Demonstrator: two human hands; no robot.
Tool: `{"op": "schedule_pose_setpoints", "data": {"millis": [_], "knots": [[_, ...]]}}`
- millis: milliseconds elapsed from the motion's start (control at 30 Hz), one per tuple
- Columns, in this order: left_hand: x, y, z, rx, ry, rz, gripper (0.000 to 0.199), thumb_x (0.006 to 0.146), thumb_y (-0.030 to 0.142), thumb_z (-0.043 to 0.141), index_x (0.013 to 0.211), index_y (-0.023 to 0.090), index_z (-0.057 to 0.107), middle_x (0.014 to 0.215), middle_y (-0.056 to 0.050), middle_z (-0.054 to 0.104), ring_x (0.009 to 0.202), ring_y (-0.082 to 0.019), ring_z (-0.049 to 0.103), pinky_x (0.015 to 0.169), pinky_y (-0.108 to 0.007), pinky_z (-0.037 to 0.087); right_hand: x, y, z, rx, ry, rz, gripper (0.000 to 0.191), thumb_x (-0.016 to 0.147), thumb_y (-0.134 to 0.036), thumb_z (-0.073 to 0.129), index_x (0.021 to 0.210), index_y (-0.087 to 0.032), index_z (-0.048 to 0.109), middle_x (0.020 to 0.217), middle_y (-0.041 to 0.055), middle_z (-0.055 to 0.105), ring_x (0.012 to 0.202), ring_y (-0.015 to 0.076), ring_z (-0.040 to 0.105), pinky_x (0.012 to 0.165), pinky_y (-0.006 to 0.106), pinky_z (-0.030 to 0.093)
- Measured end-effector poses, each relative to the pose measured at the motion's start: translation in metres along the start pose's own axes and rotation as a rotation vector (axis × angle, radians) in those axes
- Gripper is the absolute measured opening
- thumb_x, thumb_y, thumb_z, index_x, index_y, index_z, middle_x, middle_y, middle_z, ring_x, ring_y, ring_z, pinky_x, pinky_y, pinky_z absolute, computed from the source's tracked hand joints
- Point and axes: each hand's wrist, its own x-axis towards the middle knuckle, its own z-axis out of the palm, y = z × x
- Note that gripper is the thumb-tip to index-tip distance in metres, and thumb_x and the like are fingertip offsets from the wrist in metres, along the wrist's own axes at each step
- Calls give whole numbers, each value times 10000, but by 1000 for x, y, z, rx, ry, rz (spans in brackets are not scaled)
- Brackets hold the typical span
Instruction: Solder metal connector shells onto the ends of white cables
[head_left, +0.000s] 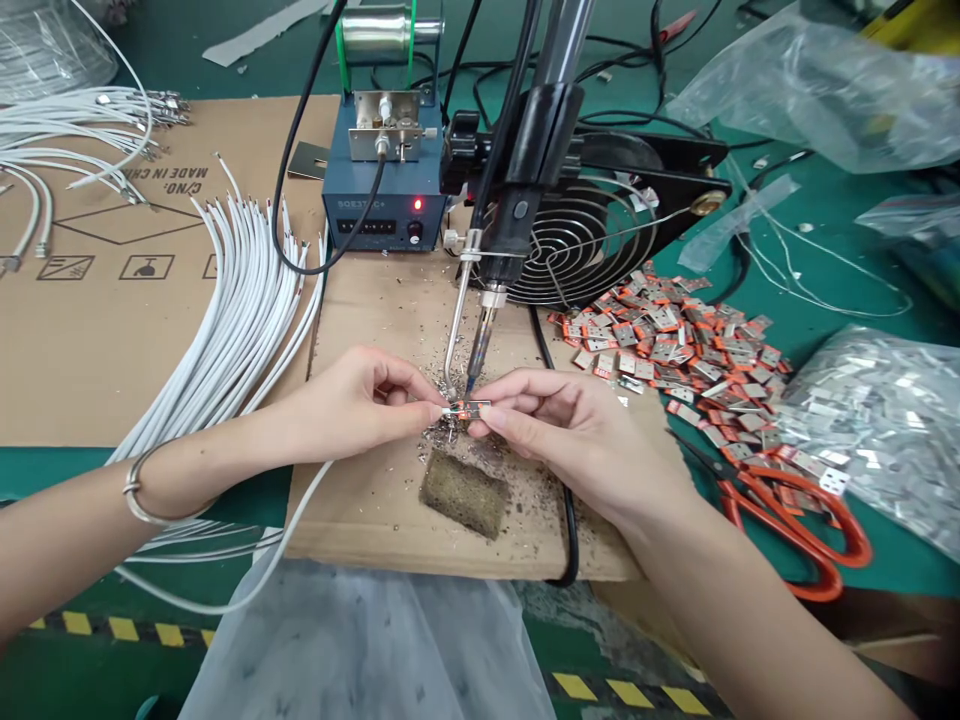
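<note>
My left hand (367,400) is closed in a pinch on the stripped end of a white cable (289,535), whose length loops out below the wrist. In the fingertips of my right hand (559,415) is a small metal and orange USB connector (474,409). Cable end and connector meet just under the tip of the soldering iron (480,345), which is clamped upright. A thin bent solder feed tube (457,320) comes down beside the iron. Whether the tip touches the joint I cannot tell. Below my fingers lies a brown sponge (465,492).
A bundle of white cables (240,290) lies left, near a blue solder feeder (382,200). Behind the iron stands a black fan (577,240). To the right are a pile of USB connectors (675,340), orange-handled scissors (795,530) and a bag of metal parts (885,430).
</note>
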Motion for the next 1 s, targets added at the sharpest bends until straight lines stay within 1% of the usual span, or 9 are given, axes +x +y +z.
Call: {"op": "schedule_pose_setpoints", "data": {"millis": [167, 300, 433, 600, 833, 1000], "knots": [[0, -1, 0, 0, 7, 5, 179, 781, 237, 576, 831, 104, 684, 495, 60, 460, 392, -36, 322, 348, -164, 227, -1, 1, 0, 23, -16, -4, 121, 682, -238, 756, 768, -182, 692, 634, 2, 710, 538, 85, 639, 509, 159, 506], [-1, -3, 0, -21, 8, 51, 171, 779, 236, 580, 807, 105, 686, 507, 54, 459, 438, -44, 352, 386, -162, 260, -1, 1, -1, 44, -22, 0, 115, 686, -236, 759, 766, -185, 694, 642, -1, 712, 569, 79, 649, 533, 142, 504], [-1, -1, 0, -26, 6, 12, 161, 778, 222, 578, 812, 103, 680, 477, 68, 446, 388, -33, 322, 344, -160, 228, -1, 1, -2, 52, -33, 7, 123, 686, -244, 760, 773, -184, 698, 647, 1, 713, 571, 79, 648, 539, 143, 505], [0, 1, 0, -55, -10, 7, 130, 771, 185, 573, 803, 105, 671, 437, 88, 419, 350, -28, 305, 319, -157, 218, -1, 2, -2, 66, -45, 7, 140, 671, -259, 769, 762, -179, 699, 639, 3, 708, 581, 90, 654, 552, 157, 517], [2, -6, 1, 14, 5, 20, 199, 776, 270, 579, 824, 113, 692, 489, 60, 461, 390, -36, 315, 348, -166, 215, 0, 0, -1, -26, -7, 15, 134, 673, -249, 755, 752, -176, 677, 628, 11, 708, 563, 104, 652, 490, 173, 495], [1, -5, 0, 29, -7, 8, 206, 777, 267, 578, 841, 105, 688, 469, 64, 452, 374, -37, 304, 347, -168, 214, 0, 0, 0, -74, -8, 2, 147, 687, -268, 743, 769, -169, 672, 643, 16, 708, 562, 108, 649, 482, 184, 490]]}}
